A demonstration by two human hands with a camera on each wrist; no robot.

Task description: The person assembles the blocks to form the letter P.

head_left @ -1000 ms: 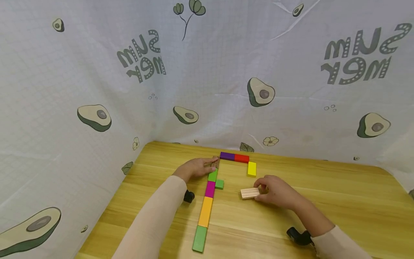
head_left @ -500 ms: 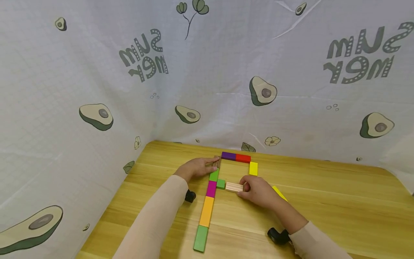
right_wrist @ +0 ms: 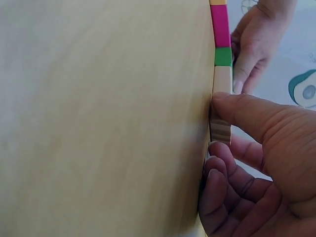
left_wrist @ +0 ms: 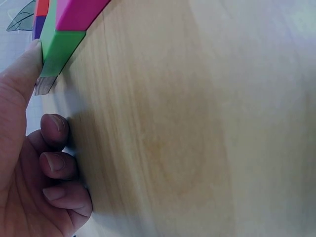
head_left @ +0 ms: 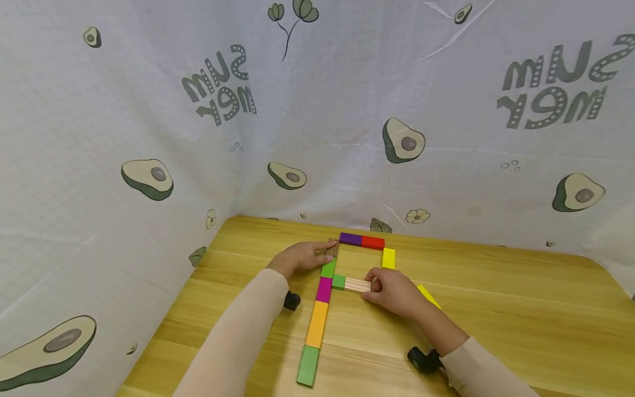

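My right hand (head_left: 392, 289) pinches a pale wooden block (head_left: 357, 285) by its right end, thumb on the near side, as the right wrist view also shows. That block's left end meets a small green block (head_left: 338, 282), which sits against a magenta block (head_left: 324, 289). My left hand (head_left: 300, 258) rests at the top of the left column, index finger and thumb over a brown block (head_left: 331, 248) and the bright green block (head_left: 328, 269) below it. In the left wrist view the thumb touches the green block (left_wrist: 61, 52), and the other fingers are loosely bent by the tabletop.
An orange block (head_left: 316, 323) and a green block (head_left: 308, 365) continue the column toward me. Purple (head_left: 350, 239) and red (head_left: 373, 242) blocks run along the far side. A yellow block (head_left: 389, 258) stands below red; another yellow piece (head_left: 429, 296) shows behind the right wrist.
My right hand has carried the pale wooden block leftward, closing the gap to the small green block. A yellow piece behind the right wrist has come into view. The left hand stays in place.
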